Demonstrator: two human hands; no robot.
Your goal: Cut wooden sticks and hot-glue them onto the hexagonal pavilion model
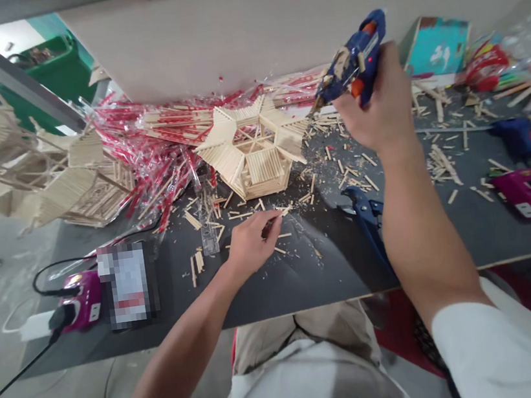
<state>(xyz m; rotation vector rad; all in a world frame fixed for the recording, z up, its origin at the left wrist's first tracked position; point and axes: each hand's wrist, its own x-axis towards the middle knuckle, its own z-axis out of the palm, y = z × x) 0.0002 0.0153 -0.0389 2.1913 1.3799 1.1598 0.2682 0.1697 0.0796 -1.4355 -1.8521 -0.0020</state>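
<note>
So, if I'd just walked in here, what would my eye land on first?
Probably the star-shaped wooden piece built of thin sticks, standing in the middle of the dark table. Next, the blue glue gun in the right hand, raised to the right of the star. Behind and to the left, the bright heap of red and clear plastic also stands out.

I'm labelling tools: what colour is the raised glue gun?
The glue gun is blue with orange parts; head view.
</note>
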